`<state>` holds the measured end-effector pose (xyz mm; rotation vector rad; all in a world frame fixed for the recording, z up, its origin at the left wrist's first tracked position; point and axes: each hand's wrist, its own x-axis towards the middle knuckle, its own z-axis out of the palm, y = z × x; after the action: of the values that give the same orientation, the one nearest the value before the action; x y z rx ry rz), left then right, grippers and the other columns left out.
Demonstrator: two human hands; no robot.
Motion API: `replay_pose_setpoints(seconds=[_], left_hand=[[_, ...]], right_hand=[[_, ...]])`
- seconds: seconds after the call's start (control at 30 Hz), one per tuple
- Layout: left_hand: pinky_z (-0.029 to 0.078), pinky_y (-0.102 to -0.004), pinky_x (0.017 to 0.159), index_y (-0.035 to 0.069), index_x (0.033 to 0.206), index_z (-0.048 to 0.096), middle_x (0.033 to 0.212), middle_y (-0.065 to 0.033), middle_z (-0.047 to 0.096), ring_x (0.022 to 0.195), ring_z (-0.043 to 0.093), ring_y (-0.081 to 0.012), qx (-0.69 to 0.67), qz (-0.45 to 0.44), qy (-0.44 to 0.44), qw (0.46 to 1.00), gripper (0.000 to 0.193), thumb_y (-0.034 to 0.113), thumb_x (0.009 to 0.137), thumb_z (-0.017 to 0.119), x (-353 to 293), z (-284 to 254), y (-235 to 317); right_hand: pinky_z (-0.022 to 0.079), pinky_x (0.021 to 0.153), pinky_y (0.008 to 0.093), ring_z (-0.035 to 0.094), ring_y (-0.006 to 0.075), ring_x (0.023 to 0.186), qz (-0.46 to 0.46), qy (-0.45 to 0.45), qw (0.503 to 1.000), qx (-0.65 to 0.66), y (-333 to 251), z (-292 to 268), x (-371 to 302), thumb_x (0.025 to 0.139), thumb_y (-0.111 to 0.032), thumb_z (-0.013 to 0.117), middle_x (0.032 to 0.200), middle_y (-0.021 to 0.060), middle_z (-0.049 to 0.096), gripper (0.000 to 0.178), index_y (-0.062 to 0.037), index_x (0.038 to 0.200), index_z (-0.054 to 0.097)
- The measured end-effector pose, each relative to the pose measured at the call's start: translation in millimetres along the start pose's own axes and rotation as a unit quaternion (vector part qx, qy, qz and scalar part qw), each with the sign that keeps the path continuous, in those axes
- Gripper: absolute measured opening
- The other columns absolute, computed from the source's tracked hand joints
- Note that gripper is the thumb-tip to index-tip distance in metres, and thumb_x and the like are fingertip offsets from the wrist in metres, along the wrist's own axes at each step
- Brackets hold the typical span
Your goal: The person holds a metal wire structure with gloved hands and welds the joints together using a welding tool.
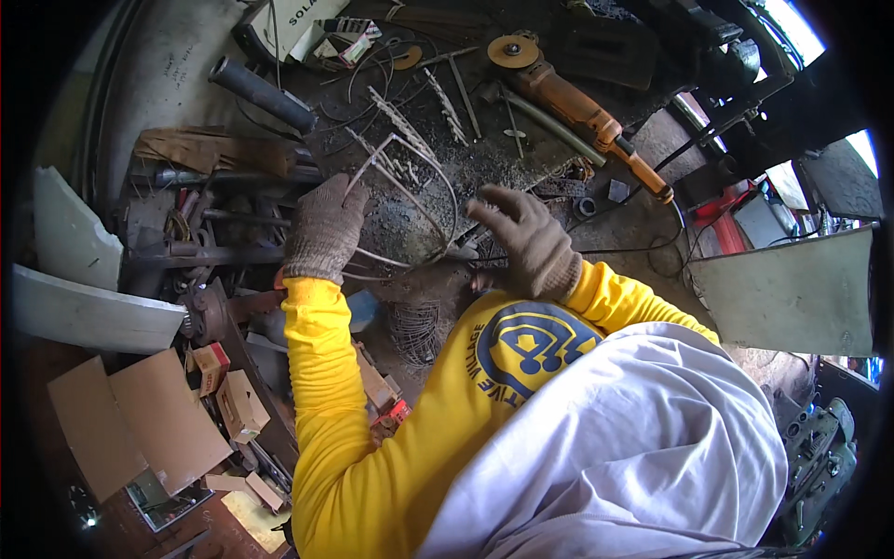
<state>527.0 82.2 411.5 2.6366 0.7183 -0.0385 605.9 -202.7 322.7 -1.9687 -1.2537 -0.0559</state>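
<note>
My left hand, in a grey-brown knit glove, is closed around a bent metal rod frame. The thin rods curve into a loop and meet in a peak beyond the hand. Just right of the loop, my right hand, gloved alike, has its fingers bent but apart, with nothing visible in it. Several twisted metal bars lie past the frame on the dark, grit-covered bench. Below the frame, near my body, is a coil of thin wire.
An orange angle grinder with a round disc lies at the back right, its cord trailing rightward. At the left are a dark tube, metal scraps and curved pale panels. Cardboard boxes sit lower left. A sheet panel stands right.
</note>
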Motion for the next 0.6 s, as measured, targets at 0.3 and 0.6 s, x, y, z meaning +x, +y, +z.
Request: replay_pose_setpoints(seconds=[0.3,0.6], left_hand=[[0.051,-0.0442,0.072,0.002,0.099,0.067,0.084,-0.0185,0.07,0.082,0.069,-0.0366,-0.082,-0.034,-0.029,0.996,0.035,0.036,0.097,0.059,-26.8,-16.0,23.9],[0.052,-0.0442,0.076,0.003,0.099,0.069,0.084,-0.0152,0.071,0.082,0.069,-0.0327,-0.03,-0.017,-0.044,0.998,0.04,0.041,0.096,0.056,69.1,-44.5,71.3]], right_hand=[[0.053,0.092,0.0473,0.066,0.0392,0.107,0.017,-0.236,0.961,0.141,20.9,5.2,2.3,0.073,-0.037,0.084,0.122,0.0176,0.065,0.068,-0.0109,0.132,0.062],[0.054,0.073,0.0444,0.068,0.0368,0.079,0.104,-0.052,0.99,0.081,16.3,11.0,38.4,0.081,-0.038,0.08,0.086,0.017,0.068,0.044,-0.0056,0.109,0.069]])
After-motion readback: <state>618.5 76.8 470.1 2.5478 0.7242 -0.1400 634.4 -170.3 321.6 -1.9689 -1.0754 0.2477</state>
